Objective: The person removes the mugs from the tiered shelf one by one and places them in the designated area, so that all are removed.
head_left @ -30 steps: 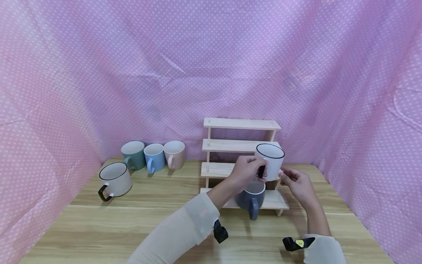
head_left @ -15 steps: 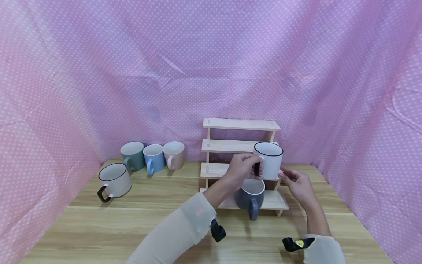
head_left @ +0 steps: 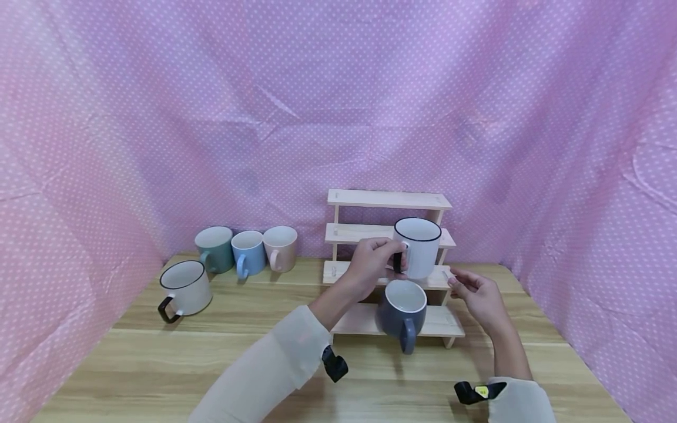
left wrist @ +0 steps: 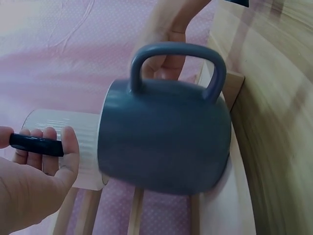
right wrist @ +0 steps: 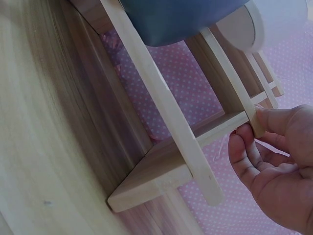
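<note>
By its black handle, my left hand [head_left: 367, 264] grips a white mug [head_left: 423, 252] with a black rim. The mug is upright in front of the middle tiers of a stepped wooden shelf [head_left: 388, 198]; whether it touches a tier cannot be told. Just below it, a dark grey-blue mug [head_left: 396, 317] stands on the lowest tier, handle facing me. At the shelf's right side, my right hand [head_left: 478, 294] pinches the end of the second-lowest tier between thumb and fingers, plain in the right wrist view, where the shelf tier [right wrist: 230, 93] runs into the grip.
Along the table's back left stand a green mug [head_left: 215, 249], a light blue mug [head_left: 248, 254] and a pale pink mug [head_left: 281, 249]. Nearer, another white mug [head_left: 187, 291] has a black handle. A pink dotted cloth [head_left: 338, 106] hangs behind the wooden table [head_left: 158, 370].
My left hand has carried the white mug to the left and a little upward, uncovering more of the dark mug below. The right hand has kept its place at the shelf end.
</note>
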The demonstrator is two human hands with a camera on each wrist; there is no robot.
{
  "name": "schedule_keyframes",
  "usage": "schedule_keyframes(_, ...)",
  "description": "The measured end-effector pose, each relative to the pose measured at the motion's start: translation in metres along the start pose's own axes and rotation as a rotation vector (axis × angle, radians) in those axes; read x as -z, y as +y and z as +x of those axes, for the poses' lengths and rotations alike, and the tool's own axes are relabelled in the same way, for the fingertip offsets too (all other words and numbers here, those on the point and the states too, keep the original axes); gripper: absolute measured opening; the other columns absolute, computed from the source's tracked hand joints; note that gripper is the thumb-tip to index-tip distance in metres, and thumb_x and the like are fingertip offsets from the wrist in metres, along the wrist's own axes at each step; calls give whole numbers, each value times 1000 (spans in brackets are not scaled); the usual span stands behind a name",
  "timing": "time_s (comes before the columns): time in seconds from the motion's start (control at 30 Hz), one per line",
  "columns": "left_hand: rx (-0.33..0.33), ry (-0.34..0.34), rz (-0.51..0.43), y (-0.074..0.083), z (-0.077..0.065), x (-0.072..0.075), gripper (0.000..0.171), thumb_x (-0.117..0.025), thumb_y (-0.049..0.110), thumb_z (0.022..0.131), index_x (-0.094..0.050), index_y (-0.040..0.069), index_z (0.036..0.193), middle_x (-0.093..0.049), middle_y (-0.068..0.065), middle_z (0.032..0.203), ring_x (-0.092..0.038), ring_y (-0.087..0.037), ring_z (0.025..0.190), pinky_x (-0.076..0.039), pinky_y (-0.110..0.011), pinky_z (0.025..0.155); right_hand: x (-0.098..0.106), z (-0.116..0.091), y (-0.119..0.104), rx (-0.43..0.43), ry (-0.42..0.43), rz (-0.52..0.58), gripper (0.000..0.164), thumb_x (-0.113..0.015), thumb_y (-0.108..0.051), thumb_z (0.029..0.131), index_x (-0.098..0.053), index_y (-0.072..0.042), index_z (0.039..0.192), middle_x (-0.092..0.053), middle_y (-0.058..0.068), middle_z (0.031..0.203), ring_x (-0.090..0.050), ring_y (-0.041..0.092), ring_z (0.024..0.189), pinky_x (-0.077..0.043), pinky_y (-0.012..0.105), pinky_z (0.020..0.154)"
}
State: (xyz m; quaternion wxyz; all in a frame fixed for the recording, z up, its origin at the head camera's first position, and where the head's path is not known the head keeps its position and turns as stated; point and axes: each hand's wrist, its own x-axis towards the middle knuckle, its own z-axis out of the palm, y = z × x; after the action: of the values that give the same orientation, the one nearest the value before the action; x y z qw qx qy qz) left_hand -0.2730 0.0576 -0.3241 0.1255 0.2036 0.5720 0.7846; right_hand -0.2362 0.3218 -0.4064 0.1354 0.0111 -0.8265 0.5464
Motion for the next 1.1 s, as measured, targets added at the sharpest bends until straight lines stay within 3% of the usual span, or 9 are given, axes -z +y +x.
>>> schedule_keyframes(0.23, -35, -4, 16, 12, -7, 17, 22, -60, 11, 98, -65, -3, 82, -61, -9, 74, -61, -19, 69, -61, -32, 68, 2, 2, 2, -20, -5, 3, 46, -61, -13, 104, -51, 13, 141, -65, 23, 121, -67, 6, 85, -59, 24, 80)
schedule_keyframes(0.47, -54, 18, 38, 24, -16, 34, 21, -59, 10, 98, -66, -8, 90, -62, -9, 75, -61, -19, 71, -60, -32, 71, 3, 2, 2, -23, -5, 10, 46, -61, -13, 104, -50, 14, 141, -65, 23, 120, -67, 8, 84, -60, 24, 80)
schedule_keyframes(0.8, -71, 29, 39, 34, -28, 60, 21, -58, 9, 97, -64, -7, 86, -62, -11, 74, -63, -24, 69, -62, -39, 71, 2, 1, 2, -22, -6, 4, 47, -61, -14, 104, -50, 14, 140, -65, 26, 122, -68, 10, 85, -59, 23, 79)
schedule_keyframes(1.1, -72, 58, 78, 41, -45, 88, 22, -57, 10, 100, -64, -8, 89, -61, -14, 82, -62, -24, 79, -62, -47, 80, 2, 1, 0, -14, 6, 18, 45, -61, -12, 104, -52, 14, 139, -62, 31, 124, -68, 6, 86, -60, 25, 80)
